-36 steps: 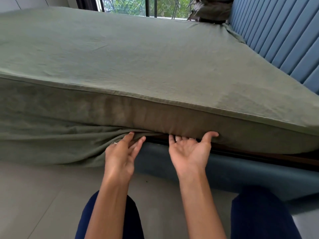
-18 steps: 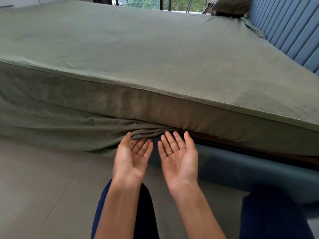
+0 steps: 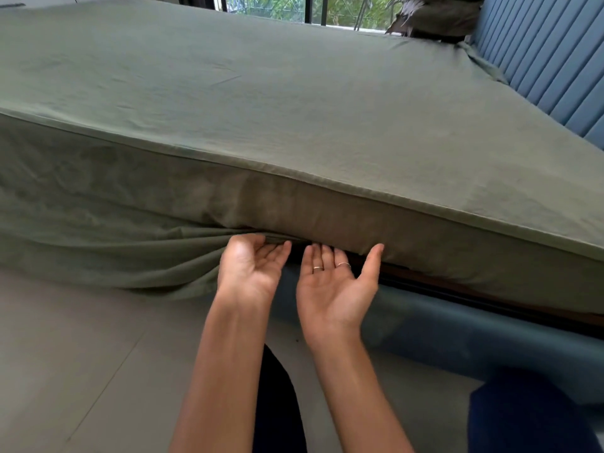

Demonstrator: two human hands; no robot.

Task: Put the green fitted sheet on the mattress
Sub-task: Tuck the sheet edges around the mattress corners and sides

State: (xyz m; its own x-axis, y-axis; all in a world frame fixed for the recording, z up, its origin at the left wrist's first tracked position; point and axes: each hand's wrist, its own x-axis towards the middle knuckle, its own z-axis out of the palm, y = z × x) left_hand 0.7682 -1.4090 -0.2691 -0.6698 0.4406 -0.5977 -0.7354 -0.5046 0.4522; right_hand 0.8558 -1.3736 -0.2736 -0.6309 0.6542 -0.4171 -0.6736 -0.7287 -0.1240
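In the head view, the green cotton fitted sheet (image 3: 294, 103) lies stretched over the top of the thick rectangular mattress (image 3: 327, 217), which is just above and beyond both hands. The two hands are side by side, near each other but apart, palms turned up and fingers mostly straight, so neither one grips anything. I judge this posture is chosen because flat, upturned fingers can slide under the mattress edge and push the cloth in.

The left hand (image 3: 250, 268) is at the place where the loose cloth begins: its fingertips touch the gathered folds of the sheet, which hang down to the left of this hand toward the pale tiled floor (image 3: 65, 354). This part is not yet tucked, and that is probably why the hand is here.

The right hand (image 3: 333, 286), with two thin rings, has its fingertips at the lower edge of the mattress, where the sheet is already drawn tight under it. To the right of this hand the sheet looks tucked all along the side, above the dark wooden slat and the blue padded bed frame (image 3: 457, 335).

Far beyond the hands, the blue ribbed headboard (image 3: 555, 60) stands at the right, with a dark crumpled bundle of cloth (image 3: 438, 14) near the window; what it is I cannot tell
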